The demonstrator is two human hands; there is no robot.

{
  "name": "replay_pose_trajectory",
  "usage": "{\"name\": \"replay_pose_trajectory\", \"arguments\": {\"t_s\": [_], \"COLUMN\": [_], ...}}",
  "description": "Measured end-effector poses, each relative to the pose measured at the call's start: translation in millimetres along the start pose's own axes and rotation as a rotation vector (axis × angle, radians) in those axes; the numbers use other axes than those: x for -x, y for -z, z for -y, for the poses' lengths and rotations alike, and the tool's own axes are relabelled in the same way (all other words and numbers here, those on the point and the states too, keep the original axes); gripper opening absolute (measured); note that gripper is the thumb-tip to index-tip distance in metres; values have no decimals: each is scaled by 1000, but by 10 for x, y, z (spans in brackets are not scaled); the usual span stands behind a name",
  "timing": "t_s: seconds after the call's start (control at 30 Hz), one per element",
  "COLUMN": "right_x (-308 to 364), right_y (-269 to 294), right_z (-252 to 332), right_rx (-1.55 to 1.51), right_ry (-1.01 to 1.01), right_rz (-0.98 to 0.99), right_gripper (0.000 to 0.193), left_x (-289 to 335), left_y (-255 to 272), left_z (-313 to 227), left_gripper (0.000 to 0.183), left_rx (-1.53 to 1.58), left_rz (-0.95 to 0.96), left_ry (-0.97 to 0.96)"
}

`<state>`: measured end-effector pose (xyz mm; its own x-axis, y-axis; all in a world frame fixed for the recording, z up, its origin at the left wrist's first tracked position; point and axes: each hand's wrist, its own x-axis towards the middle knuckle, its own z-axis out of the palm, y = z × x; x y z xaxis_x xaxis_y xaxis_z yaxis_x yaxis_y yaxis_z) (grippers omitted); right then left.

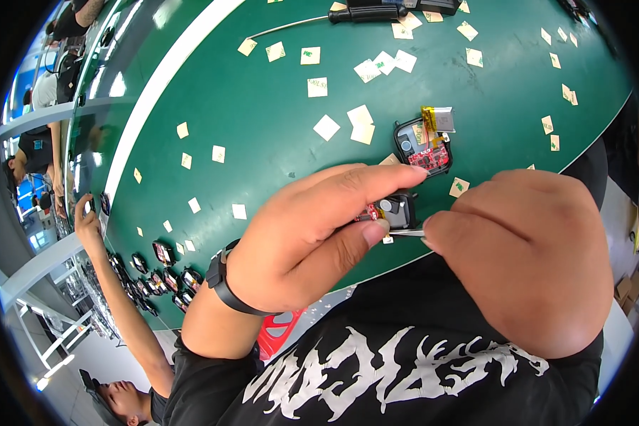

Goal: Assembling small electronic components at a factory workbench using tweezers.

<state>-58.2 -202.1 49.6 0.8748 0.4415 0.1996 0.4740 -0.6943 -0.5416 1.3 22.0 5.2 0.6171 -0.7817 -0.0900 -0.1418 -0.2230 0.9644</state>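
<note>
Metal tool [407, 232], thin, sat pinched in the right hand [522, 259] at the near edge of a black casing [400, 211], which the left hand [312, 224] gripped over the green table [263, 135]; beyond lay a second casing [410, 150], then a screwdriver [366, 14].

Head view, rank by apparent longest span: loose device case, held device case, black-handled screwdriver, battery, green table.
1. Green table
2. Black-handled screwdriver
3. Loose device case
4. Battery
Unranked: held device case, partly covered by the left hand, so its full span can't be read.
</note>
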Motion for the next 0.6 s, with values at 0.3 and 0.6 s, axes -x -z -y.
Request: {"name": "replay_pose_trajectory", "arguments": {"t_s": [0.3, 0.6], "right_x": [58, 17], "right_y": [220, 124], "right_z": [-61, -65], "right_rx": [19, 18], "right_ry": [-76, -29], "right_rz": [10, 37], "right_gripper": [26, 27], "left_x": [-37, -8], "left_y": [-105, -35], "left_z": [-120, -54], "left_gripper": [50, 73], "left_rx": [432, 452], "left_rz": [-137, -70], "left_ry": [291, 292]}}
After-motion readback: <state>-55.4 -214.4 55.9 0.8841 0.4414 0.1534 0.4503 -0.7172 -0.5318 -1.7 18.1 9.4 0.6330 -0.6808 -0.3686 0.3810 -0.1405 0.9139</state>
